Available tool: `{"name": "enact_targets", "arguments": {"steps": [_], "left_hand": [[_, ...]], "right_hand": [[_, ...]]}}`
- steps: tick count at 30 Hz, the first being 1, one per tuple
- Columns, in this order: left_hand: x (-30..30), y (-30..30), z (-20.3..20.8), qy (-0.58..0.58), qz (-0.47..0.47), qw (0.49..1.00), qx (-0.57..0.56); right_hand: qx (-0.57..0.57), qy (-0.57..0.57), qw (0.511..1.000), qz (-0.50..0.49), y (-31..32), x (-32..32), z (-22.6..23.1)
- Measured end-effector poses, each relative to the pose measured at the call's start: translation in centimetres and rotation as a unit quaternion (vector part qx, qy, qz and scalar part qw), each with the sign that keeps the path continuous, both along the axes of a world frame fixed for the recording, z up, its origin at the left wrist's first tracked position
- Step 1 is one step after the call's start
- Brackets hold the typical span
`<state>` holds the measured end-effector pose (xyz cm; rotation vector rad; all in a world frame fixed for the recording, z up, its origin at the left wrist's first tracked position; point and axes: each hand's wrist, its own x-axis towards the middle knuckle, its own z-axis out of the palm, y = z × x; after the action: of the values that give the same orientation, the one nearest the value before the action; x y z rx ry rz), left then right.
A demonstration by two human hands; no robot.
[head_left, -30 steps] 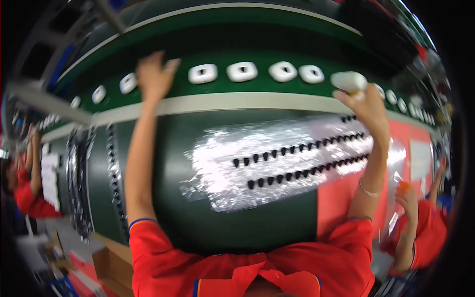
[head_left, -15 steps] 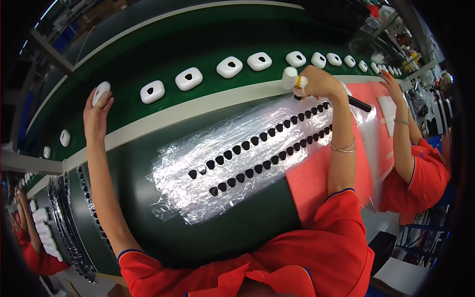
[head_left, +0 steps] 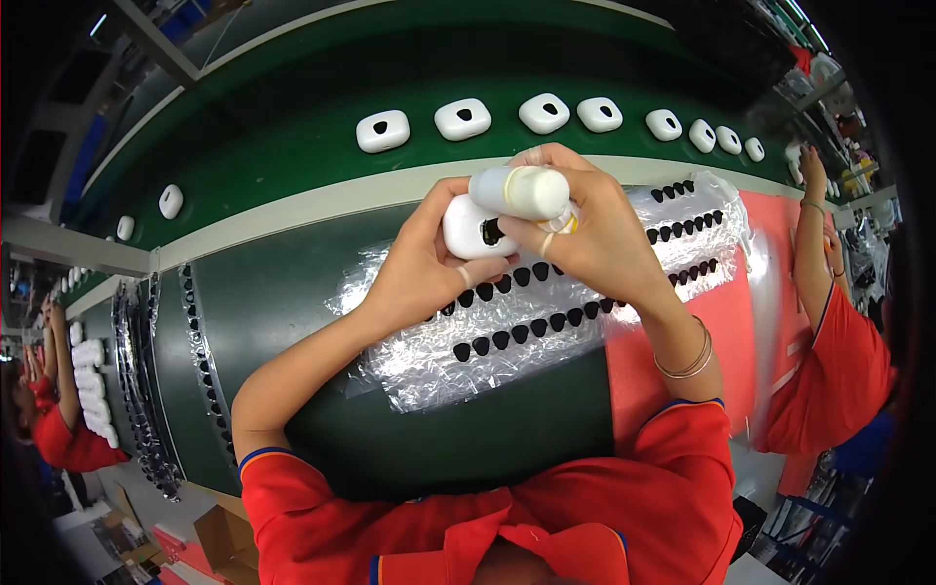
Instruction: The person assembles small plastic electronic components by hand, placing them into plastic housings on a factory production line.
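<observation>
A white rounded plastic housing (head_left: pixel 465 230) is gripped in my left hand (head_left: pixel 414 268), its dark oval opening facing up. My right hand (head_left: pixel 609 239) is closed round a small white bottle (head_left: pixel 519 191) with a yellow band, tilted over the housing's upper right edge. The right fingertips reach the dark opening and hide part of it; whether they hold a small black piece there I cannot tell. Beneath both hands, rows of small black rounded pieces (head_left: pixel 539 327) lie on crinkled clear plastic film (head_left: pixel 429 382).
Beyond a pale rail, similar white housings (head_left: pixel 383 131) stand along a green conveyor belt (head_left: pixel 292 146). Pink foam sheet (head_left: pixel 648 375) covers the right of the table. Strips of black pieces (head_left: pixel 200 341) hang at the left. A co-worker's arm (head_left: pixel 811 253) is at the right.
My left hand has brought the housing from the belt's left side to the middle. My right hand, still holding the bottle, has come in to meet it. Housings on the belt have shifted right.
</observation>
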<state>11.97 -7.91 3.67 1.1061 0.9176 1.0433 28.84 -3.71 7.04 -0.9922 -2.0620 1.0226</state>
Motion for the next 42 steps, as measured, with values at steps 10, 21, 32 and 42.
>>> {"name": "enact_targets", "arguments": {"steps": [10, 21, 32, 42], "left_hand": [[-0.5, 0.0, 0.4, 0.011, -0.049, 0.999, -0.005], [-1.6, 0.7, -0.3, -0.012, -0.031, 0.999, 0.0], [-10.0, 7.5, -3.7, 0.452, 0.222, 0.852, 0.142], [-18.3, 10.2, -7.7, 0.602, 0.372, 0.69, 0.153]], "right_hand": [[0.045, -0.04, 0.998, 0.021, -0.3, -0.3, -0.5], [0.028, 0.001, 0.997, 0.075, -1.4, -0.7, 0.7], [-0.036, -0.299, 0.94, -0.159, 6.3, 7.7, 1.9], [-0.113, -0.359, 0.919, -0.121, 10.8, 15.8, -2.5]]}}
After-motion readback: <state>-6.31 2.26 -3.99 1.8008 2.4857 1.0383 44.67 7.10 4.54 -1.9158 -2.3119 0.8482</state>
